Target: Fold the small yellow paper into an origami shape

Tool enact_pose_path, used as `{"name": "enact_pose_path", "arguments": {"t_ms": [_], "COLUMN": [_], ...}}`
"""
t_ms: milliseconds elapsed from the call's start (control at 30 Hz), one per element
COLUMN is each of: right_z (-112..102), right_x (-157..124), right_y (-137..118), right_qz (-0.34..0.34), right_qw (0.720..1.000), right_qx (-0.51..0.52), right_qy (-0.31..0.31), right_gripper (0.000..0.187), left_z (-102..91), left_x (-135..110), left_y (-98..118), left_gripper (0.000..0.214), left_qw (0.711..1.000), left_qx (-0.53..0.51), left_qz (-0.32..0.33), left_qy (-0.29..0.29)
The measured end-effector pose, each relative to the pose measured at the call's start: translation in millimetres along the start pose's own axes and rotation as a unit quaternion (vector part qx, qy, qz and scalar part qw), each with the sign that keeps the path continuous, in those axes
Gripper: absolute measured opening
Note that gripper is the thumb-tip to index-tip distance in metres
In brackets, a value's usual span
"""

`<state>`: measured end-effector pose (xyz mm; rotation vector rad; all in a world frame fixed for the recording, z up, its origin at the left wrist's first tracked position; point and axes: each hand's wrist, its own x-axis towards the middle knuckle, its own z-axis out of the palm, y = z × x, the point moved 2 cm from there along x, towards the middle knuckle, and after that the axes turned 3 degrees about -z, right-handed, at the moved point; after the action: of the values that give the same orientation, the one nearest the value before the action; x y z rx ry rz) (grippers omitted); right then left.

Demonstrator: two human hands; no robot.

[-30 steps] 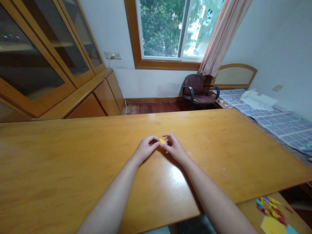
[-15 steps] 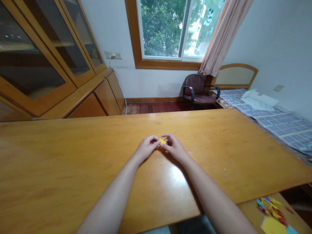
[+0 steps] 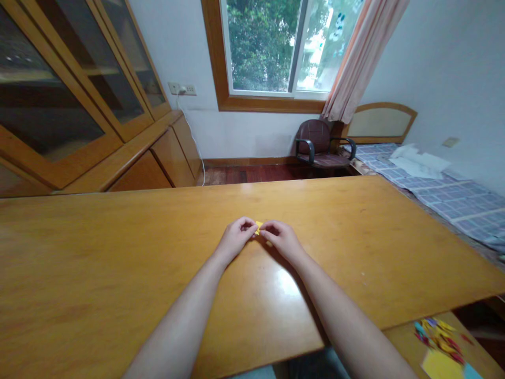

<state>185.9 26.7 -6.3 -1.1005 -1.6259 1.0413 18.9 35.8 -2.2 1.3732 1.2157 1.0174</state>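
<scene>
A small piece of yellow paper [image 3: 259,225], apparently folded, is held just above the wooden table [image 3: 118,273]. My left hand [image 3: 238,232] pinches its left side between thumb and fingers. From the right, my right hand [image 3: 281,237] has thumb and fingertips closed on the other side of the paper. The two hands nearly meet, and their fingers cover much of the piece, so its exact shape is hard to make out.
At the lower right, a lower surface carries a pile of small colourful folded pieces [image 3: 440,337] and yellow square paper [image 3: 442,365]. Beyond the table stand an office chair [image 3: 315,139] and a bed [image 3: 453,195]. A glass-door cabinet [image 3: 114,131] lines the left.
My right hand's fingers have closed in from a looser, more spread pose to pinch the paper. Less of the yellow paper shows now. My left hand has hardly moved.
</scene>
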Motion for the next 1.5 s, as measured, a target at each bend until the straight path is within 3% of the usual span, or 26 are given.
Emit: {"name": "enact_pose_path", "arguments": {"t_ms": [500,700,933,1100,1500], "right_z": [1,2,4,3,0], "right_x": [-3,-3,-1,0,0], "right_y": [-1,0,9,9,9], "right_qz": [-0.010,-0.014,0.003,0.005,0.023], "right_qw": [1.000,1.000,0.997,0.998,0.992], "right_qx": [-0.002,0.016,0.071,0.068,0.126], "right_qy": [-0.023,-0.022,-0.018,-0.001,0.006], "right_gripper": [0.014,0.015,0.028,0.024,0.027], "left_z": [0.2,-1.7,-5.6,-4.0,-1.6], "left_x": [2,1,5,5,0], "left_y": [-6,-5,-7,-6,-1], "left_gripper": [0.030,0.025,0.020,0.019,0.025], "left_qw": [0.997,0.999,0.999,0.998,0.996], "left_qx": [-0.063,-0.030,-0.030,-0.049,-0.081], "left_qz": [0.009,0.012,0.031,0.028,0.004], "left_qy": [-0.033,-0.014,0.017,0.018,-0.036]}}
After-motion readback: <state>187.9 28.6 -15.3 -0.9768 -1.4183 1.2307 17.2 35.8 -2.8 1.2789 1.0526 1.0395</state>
